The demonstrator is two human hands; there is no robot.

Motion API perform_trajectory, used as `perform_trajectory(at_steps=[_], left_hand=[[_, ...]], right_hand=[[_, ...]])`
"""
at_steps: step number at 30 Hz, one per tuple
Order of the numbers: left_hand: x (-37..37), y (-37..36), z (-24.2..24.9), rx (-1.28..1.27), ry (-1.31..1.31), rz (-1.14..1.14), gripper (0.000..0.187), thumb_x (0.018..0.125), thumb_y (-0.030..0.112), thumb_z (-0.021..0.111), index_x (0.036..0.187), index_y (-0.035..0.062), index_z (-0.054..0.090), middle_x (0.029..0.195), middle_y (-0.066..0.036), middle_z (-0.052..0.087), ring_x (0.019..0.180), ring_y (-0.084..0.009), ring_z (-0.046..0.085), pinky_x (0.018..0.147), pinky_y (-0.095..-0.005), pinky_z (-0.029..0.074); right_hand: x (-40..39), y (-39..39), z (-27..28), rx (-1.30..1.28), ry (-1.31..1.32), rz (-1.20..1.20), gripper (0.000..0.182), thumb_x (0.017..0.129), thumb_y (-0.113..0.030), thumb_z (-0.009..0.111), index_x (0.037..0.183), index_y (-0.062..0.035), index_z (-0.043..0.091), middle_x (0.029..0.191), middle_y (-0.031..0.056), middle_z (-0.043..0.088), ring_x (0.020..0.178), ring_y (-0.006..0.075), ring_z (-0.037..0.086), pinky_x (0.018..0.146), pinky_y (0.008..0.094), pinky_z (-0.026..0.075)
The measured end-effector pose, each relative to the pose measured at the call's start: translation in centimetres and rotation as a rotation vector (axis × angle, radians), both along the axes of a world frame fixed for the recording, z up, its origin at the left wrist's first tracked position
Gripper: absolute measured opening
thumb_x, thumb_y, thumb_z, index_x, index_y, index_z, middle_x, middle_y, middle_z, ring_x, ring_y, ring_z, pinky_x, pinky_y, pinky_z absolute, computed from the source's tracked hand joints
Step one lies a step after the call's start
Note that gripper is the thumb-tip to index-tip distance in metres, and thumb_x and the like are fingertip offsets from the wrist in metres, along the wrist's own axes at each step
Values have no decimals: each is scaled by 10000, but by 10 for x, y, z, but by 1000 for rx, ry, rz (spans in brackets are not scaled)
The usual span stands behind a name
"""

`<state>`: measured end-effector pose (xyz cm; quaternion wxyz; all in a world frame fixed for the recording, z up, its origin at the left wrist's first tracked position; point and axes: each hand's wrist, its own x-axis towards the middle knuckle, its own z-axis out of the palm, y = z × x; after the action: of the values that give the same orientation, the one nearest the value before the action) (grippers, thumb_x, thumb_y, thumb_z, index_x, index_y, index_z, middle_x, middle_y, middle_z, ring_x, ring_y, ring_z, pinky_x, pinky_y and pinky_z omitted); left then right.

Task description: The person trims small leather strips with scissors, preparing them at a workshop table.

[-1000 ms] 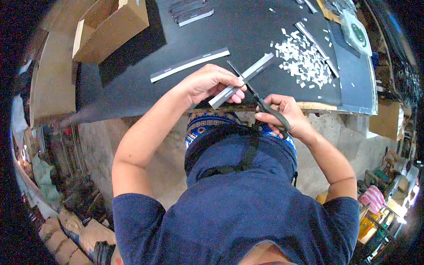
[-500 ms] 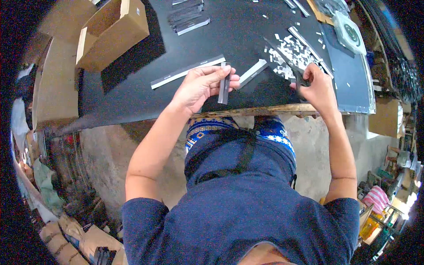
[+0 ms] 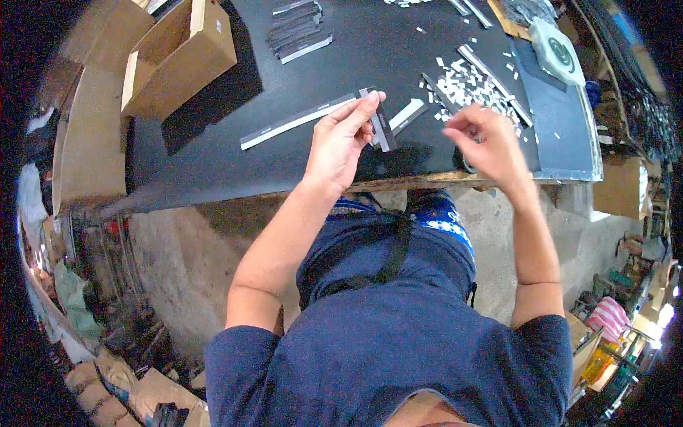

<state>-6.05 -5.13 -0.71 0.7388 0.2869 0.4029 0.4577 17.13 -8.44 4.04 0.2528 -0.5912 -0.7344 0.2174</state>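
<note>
My left hand (image 3: 340, 142) pinches a short dark strip with a pale edge (image 3: 378, 121) between thumb and fingers, above the table's front edge. My right hand (image 3: 489, 142) is smeared by motion, its fingers curled, over the front of the table. Beneath it a dark scissor blade (image 3: 437, 92) points to the back left, and part of a handle loop shows below the hand; whether the hand touches the scissors is unclear. A long black and white strip (image 3: 299, 122) lies left of my left hand. A shorter strip (image 3: 409, 116) rests between the hands.
Small white cut pieces (image 3: 473, 85) are scattered beyond my right hand, beside a long strip (image 3: 496, 84). A stack of dark strips (image 3: 299, 32) lies at the back. An open cardboard box (image 3: 181, 60) stands at the left, and a plastic-wrapped item (image 3: 557, 53) at the back right.
My left hand has moved right with the strip, which is now tilted. My right hand has shifted slightly left, and its clear grip on the scissors no longer shows.
</note>
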Motion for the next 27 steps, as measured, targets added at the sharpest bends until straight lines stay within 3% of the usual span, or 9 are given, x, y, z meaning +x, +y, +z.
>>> perform_trajectory(at_steps=[1,3,6,9,27], left_hand=[[4,-2,2,0,-2,-6,246,892,248,684,1059,67,693,878,50,639,677,-35,508,653,-187,438],[11,-6,7,-82,-103,57,253,902,253,672,1069,64,686,846,59,620,682,-37,510,653,-177,443],[15,-9,12,-101,-130,76,290,894,266,681,1079,42,681,802,53,600,683,-45,515,652,-192,457],[15,-9,8,-98,-184,120,299,880,260,699,1069,29,691,793,43,605,685,-51,522,654,-200,462],[22,-13,9,-87,-201,195,292,880,251,699,1071,30,695,800,37,620,688,-46,518,639,-199,455]], right_hand=[[-15,-4,-4,9,164,-50,158,800,-145,707,878,-10,687,760,114,660,728,197,650,660,302,510],[-38,-10,-12,90,375,-93,139,786,-98,728,893,-18,688,787,94,661,726,167,646,658,283,507],[-56,-15,-20,285,502,-104,218,706,-8,769,903,-50,686,874,83,627,734,165,612,643,277,492],[-64,-28,-15,362,313,-165,250,680,-32,789,906,-47,685,845,67,589,737,173,570,634,285,476],[-73,-23,-30,387,274,-239,259,650,-67,815,862,-47,667,811,70,530,727,203,531,616,305,436]])
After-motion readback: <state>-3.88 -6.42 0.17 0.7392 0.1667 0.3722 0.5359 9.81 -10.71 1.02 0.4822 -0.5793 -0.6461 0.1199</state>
